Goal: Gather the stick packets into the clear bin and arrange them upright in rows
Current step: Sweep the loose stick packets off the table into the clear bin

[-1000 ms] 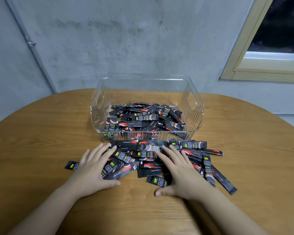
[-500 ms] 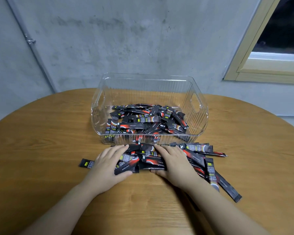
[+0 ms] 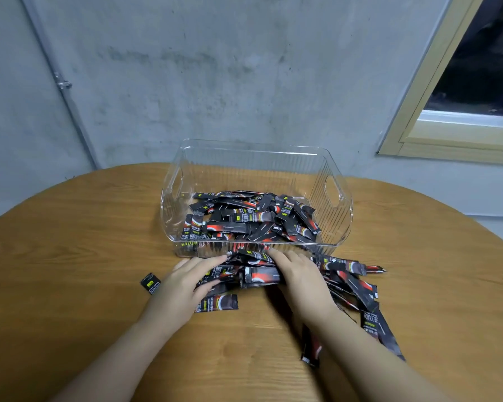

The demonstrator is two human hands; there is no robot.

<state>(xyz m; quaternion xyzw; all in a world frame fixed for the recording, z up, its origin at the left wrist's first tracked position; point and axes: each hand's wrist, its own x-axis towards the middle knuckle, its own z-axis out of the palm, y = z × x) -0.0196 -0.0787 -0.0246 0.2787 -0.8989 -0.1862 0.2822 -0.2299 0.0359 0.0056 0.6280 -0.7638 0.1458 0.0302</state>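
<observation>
Head view: a clear bin [image 3: 336,224] sits at the far middle of a round wooden table [image 3: 70,242], against a grey wall. Inside it a loose heap of stick packets [image 3: 244,219] lies flat and crisscrossed; none stand upright. More packets [image 3: 262,275] are bunched on the table just in front of the bin's near wall, at 6 o'clock from it, with a trail of strays [image 3: 357,288] running off toward 4 o'clock and one lone packet [image 3: 151,283] at 8 o'clock.

The left hand [image 3: 186,281] lies over the left side of the bunch, fingers spread and slightly bent, thumb pressing a packet. The right hand [image 3: 296,274] covers the right side, fingers bent over the bunch; whether it truly grips any I cannot tell.

The step in hand looks like gathering: both hands squeeze the pile together. Next would be lifting that bunch over the near wall into the bin, then collecting the strays. Upright rows remain undone.
</observation>
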